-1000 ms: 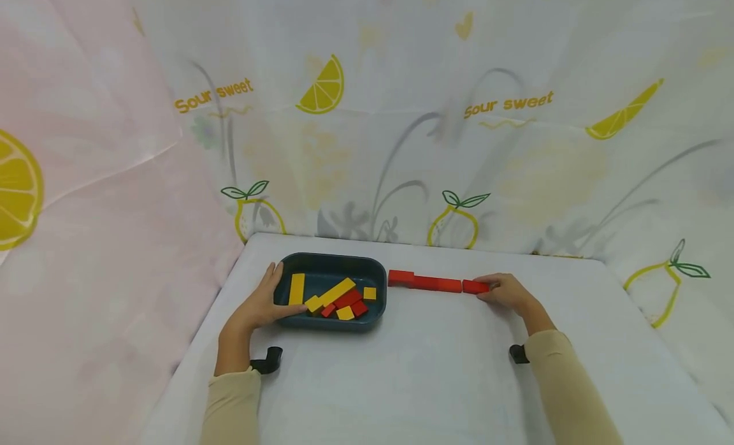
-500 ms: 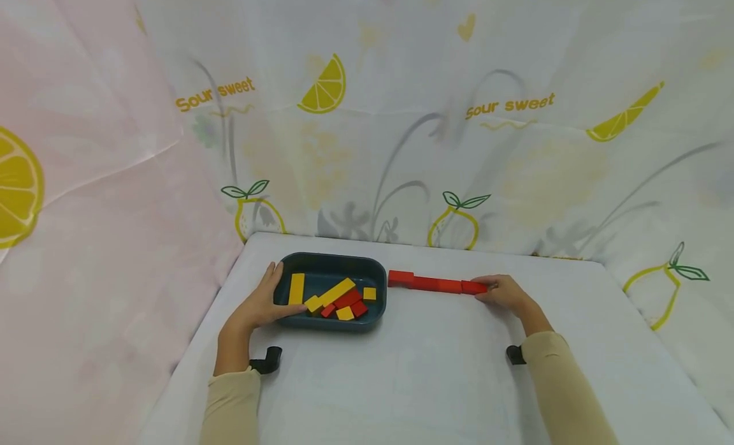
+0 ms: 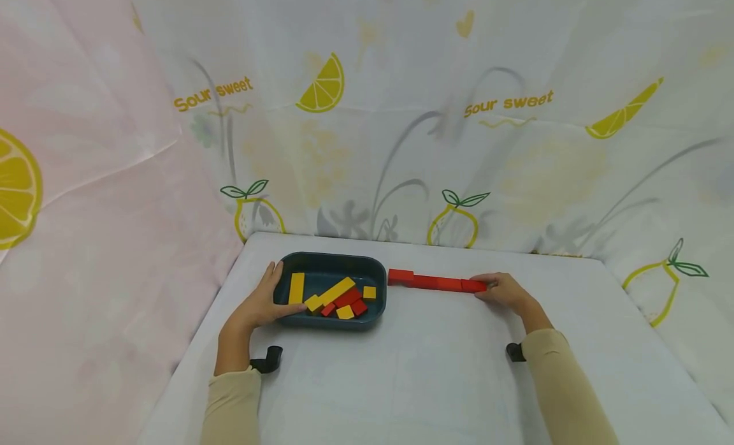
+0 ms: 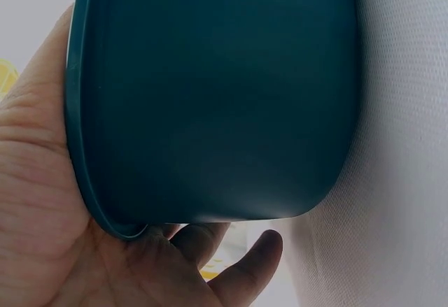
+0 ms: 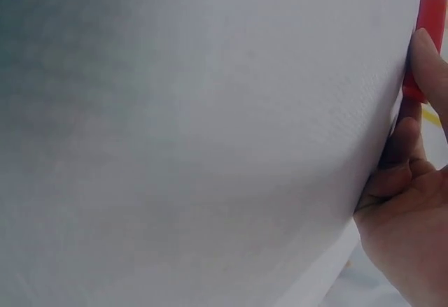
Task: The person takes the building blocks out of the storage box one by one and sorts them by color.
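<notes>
My left hand [image 3: 260,303] grips the left end of a dark teal tray [image 3: 344,326], its thumb reaching over the front rim. In the left wrist view the palm lies against the rim, with fingers curled below the wall. Several yellow blocks [image 3: 337,292] and red blocks [image 3: 348,298] lie loose inside. To the tray's right, red blocks form a row on the table: a thicker red block [image 3: 400,277] at the left, then a longer stretch [image 3: 437,283]. At its right end my right hand [image 3: 506,291] pinches a red block [image 3: 472,285] that touches the row.
A white-covered table [image 3: 424,368] holds everything, backed by a lemon-print curtain [image 3: 395,145]. A pinkish curtain [image 3: 103,292] hangs along the left side. Black wrist-camera mounts [image 3: 269,360] show beneath both wrists.
My right hand has slid its red block slightly left, and the small gap between that block and the row has closed. The left hand and tray have stayed in place.
</notes>
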Demonstrator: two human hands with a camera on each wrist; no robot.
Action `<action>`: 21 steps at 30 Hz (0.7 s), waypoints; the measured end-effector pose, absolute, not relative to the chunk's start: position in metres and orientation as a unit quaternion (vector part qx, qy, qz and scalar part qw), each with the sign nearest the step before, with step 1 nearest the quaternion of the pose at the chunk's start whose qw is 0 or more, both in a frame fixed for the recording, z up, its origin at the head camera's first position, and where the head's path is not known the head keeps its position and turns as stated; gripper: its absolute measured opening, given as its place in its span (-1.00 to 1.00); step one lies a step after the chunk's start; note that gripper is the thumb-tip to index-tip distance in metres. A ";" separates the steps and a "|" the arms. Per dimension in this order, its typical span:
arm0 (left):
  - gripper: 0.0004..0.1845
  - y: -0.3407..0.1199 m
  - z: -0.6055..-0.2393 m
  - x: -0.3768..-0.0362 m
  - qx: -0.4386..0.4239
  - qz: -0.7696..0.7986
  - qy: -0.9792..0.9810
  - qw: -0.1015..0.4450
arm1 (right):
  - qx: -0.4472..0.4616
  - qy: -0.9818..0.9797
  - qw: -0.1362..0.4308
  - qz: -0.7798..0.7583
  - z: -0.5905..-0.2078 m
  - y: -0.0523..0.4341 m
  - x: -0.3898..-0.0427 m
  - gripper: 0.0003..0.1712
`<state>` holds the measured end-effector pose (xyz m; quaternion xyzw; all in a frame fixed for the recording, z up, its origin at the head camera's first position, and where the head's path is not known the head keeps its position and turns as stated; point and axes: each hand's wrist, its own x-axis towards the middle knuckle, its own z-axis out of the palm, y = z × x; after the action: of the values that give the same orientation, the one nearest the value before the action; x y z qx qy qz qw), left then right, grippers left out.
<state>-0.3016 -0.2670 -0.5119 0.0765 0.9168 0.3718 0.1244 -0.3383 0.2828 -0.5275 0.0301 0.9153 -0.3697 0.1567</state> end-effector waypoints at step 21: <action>0.36 -0.267 -0.511 -0.301 0.077 0.375 0.915 0.126 | 0.039 0.911 0.161 -0.378 -0.528 0.284 -0.337 -0.48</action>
<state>-0.3008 -0.2667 -0.5115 0.0770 0.9152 0.3750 0.1259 -0.3371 0.2841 -0.5275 0.0389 0.9106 -0.3784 0.1614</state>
